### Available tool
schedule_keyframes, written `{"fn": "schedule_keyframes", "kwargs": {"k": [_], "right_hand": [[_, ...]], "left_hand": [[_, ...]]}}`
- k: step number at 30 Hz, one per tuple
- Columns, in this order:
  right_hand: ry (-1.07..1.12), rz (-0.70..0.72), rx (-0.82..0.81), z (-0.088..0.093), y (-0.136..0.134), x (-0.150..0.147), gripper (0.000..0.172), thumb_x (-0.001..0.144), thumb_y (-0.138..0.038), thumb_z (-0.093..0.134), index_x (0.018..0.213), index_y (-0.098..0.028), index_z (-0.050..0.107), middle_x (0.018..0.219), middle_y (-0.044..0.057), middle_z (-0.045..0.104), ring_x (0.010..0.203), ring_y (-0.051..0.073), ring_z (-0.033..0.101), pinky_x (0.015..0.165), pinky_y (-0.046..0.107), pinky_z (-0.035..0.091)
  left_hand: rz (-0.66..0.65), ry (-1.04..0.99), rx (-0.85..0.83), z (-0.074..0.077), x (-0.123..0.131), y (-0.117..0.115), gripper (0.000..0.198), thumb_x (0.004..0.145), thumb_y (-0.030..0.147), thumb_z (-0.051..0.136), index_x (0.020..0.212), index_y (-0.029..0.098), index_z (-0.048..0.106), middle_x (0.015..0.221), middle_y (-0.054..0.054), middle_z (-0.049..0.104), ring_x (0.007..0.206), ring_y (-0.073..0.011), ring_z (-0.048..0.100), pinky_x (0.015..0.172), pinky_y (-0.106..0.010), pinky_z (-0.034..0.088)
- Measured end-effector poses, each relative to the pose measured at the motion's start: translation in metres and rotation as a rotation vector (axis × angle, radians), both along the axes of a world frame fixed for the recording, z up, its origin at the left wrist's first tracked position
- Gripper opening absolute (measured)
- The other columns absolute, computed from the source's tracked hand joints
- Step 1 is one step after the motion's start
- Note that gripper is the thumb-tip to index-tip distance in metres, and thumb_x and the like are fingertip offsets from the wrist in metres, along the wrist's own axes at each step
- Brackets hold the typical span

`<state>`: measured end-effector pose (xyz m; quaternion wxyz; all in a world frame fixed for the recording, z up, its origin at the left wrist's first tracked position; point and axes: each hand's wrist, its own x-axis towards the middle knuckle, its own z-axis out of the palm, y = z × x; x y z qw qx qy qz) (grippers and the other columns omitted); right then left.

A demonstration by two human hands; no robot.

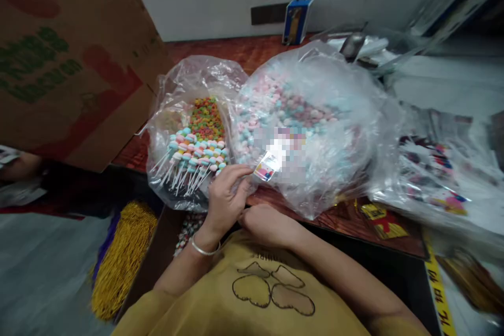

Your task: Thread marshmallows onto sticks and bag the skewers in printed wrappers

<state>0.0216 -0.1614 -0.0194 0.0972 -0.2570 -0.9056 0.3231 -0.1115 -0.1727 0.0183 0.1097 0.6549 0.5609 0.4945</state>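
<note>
My left hand (227,197), with a bracelet at the wrist, has its fingers pinched at the corner of a small clear packet (266,168) with a colourful print. Close beside it, my right hand (268,224) is curled closed near the table edge; what lies in its fingers is hidden. Just beyond the left hand, pastel candy lollipops (197,153) on white sticks lie in an open plastic bag (200,71), with multicoloured small candies (207,118) behind them. A larger clear bag (334,102) of pink and blue candies sits behind the packet, partly blurred.
A big cardboard box (66,58) stands at left, with another person's hand (19,168) below it. Printed plastic bags (433,178) lie at right. A blue box (298,21) is by the wall. Yellow mop-like strands (126,260) hang at lower left. Yellow packets (381,218) lie near the table edge.
</note>
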Motion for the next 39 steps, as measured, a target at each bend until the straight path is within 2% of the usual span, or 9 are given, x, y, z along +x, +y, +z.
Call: {"fn": "schedule_keyframes", "kwargs": {"k": [3,6,11,15,21,27,32,35,39], "right_hand": [[-0.013,-0.022,0.019,0.023,0.017,0.054,0.013,0.089,-0.016,0.069,0.079,-0.022,0.076,0.076,0.004,0.076,0.065,0.018,0.067,0.062,0.027,0.045],[0.150,-0.225,-0.039,0.036,0.046,0.085,0.018,0.099,-0.022,0.058,0.094,-0.023,0.075,0.090,0.002,0.078,0.076,0.018,0.068,0.070,0.027,0.048],[0.153,-0.691,0.154,0.021,0.126,0.089,0.022,0.093,-0.021,0.062,0.113,-0.018,0.071,0.109,0.012,0.075,0.098,0.025,0.068,0.083,0.033,0.047],[0.047,-0.680,0.078,0.003,0.168,0.074,0.022,0.086,-0.017,0.066,0.107,-0.018,0.072,0.094,0.009,0.075,0.087,0.024,0.065,0.072,0.029,0.041],[0.125,-0.668,-0.039,-0.011,0.175,0.074,0.008,0.080,-0.021,0.065,0.072,-0.021,0.065,0.063,-0.002,0.063,0.059,0.015,0.053,0.059,0.027,0.031],[0.450,-0.873,-0.145,-0.001,0.168,0.089,0.026,0.090,-0.042,0.059,0.084,-0.019,0.069,0.070,0.001,0.067,0.065,0.017,0.059,0.063,0.028,0.044],[0.956,-0.992,-0.488,0.003,0.149,0.087,0.028,0.080,-0.046,0.078,0.079,-0.020,0.068,0.058,-0.005,0.057,0.053,0.011,0.050,0.053,0.024,0.040],[1.025,-0.983,-0.600,-0.004,0.137,0.082,0.033,0.077,-0.050,0.081,0.079,-0.020,0.068,0.057,-0.005,0.056,0.049,0.010,0.046,0.048,0.023,0.037],[0.905,-0.964,-0.576,-0.007,0.126,0.080,0.038,0.077,-0.055,0.080,0.084,-0.019,0.070,0.065,-0.002,0.062,0.054,0.012,0.054,0.048,0.025,0.041]], "left_hand": [[-0.055,0.160,-0.161,-0.019,0.027,0.045,0.012,0.095,0.021,0.064,0.105,0.022,0.072,0.106,-0.008,0.075,0.103,-0.0237,0.067,0.093,-0.039,0.050],[0.057,0.436,-0.313,-0.036,0.045,0.075,0.028,0.088,0.030,0.076,0.112,0.019,0.068,0.110,-0.012,0.070,0.110,-0.0301,0.060,0.095,-0.043,0.045],[0.104,0.583,-0.373,-0.053,0.043,0.084,0.047,0.082,0.038,0.083,0.120,0.019,0.063,0.115,-0.010,0.067,0.112,-0.0311,0.057,0.094,-0.043,0.043],[0.068,0.555,-0.338,-0.063,0.037,0.079,0.059,0.081,0.035,0.084,0.132,0.021,0.057,0.122,-0.010,0.066,0.115,-0.0318,0.058,0.096,-0.045,0.043],[0.048,0.474,-0.301,-0.066,0.034,0.082,0.064,0.081,0.034,0.084,0.136,0.019,0.057,0.124,-0.014,0.068,0.116,-0.0338,0.061,0.096,-0.048,0.047],[-0.074,-0.050,-0.046,-0.040,0.035,0.069,0.014,0.093,0.025,0.070,0.104,0.019,0.073,0.100,-0.009,0.076,0.097,-0.0226,0.069,0.088,-0.036,0.054],[-0.301,-0.838,-0.686,-0.032,0.059,0.063,0.033,0.078,0.036,0.084,0.105,0.018,0.077,0.095,-0.008,0.077,0.077,-0.0175,0.070,0.069,-0.029,0.055],[-0.187,-1.237,-0.676,-0.039,0.070,0.074,0.053,0.063,0.042,0.094,0.105,0.017,0.075,0.101,-0.009,0.077,0.078,-0.0172,0.072,0.070,-0.028,0.055],[0.006,-1.296,-0.471,-0.037,0.059,0.097,0.048,0.064,0.054,0.089,0.084,0.013,0.074,0.081,-0.007,0.075,0.071,-0.0170,0.068,0.072,-0.030,0.054]]}}
